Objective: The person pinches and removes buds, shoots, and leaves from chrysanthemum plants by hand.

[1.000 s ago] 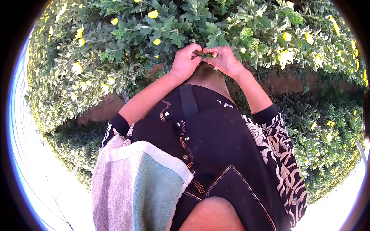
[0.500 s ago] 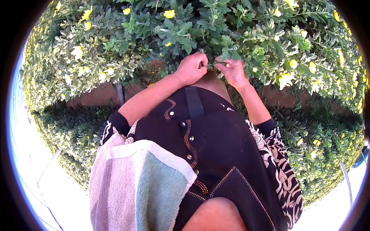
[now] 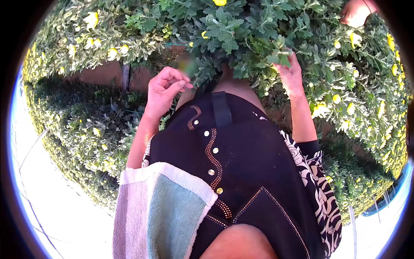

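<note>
My left hand (image 3: 163, 91) is raised at the near edge of the leafy plants, its thumb and fingers pinched together. Whether anything is between them cannot be made out; a small blurred greenish-yellow thing (image 3: 186, 64) is just above the fingertips. To the right, my right hand (image 3: 292, 77) has its fingers closed on a leafy green sprig (image 3: 279, 56) among the foliage. Dark green lobed leaves (image 3: 224, 32) fill the space between and beyond both hands.
Another person's hand (image 3: 357, 13) reaches into the plants at the upper right. Yellow flowers (image 3: 320, 110) dot the bushes. A striped towel (image 3: 172, 207) hangs over my front. A thin post (image 3: 125, 77) stands at left by bare soil (image 3: 97, 73).
My hands have moved apart from near each other, the left toward the left and down, the right further right. The other person's hand has come into view. The camera view has shifted.
</note>
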Available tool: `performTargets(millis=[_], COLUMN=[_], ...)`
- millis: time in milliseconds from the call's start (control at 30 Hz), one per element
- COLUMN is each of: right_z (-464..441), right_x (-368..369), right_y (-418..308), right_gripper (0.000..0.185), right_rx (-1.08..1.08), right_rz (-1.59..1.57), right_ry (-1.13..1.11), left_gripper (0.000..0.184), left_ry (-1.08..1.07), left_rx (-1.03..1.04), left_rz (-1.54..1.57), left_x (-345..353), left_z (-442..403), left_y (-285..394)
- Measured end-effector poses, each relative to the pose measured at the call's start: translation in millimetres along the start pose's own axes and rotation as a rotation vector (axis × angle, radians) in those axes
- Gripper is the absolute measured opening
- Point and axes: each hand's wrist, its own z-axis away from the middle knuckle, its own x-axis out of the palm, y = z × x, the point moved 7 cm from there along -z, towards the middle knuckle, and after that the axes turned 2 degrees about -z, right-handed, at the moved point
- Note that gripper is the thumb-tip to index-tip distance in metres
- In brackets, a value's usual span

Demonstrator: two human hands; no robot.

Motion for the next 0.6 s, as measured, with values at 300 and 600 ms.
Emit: performTargets(millis=[300, 600], right_z=[82, 26], right_x=[98, 198], right_y=[-65, 5], right_gripper=[0.032, 0.023], right_rx=[0.056, -0.278], right_rz=[0.263, 0.675], right_ry=[-0.724, -0.352], left_gripper=[0.009, 0.04], left_ry=[0.342, -0.071], left_rx=[0.053, -0.06], left_rz=[-0.492, -0.305], left_x=[-82, -22], left_z=[26, -23], left_y=[-45, -89])
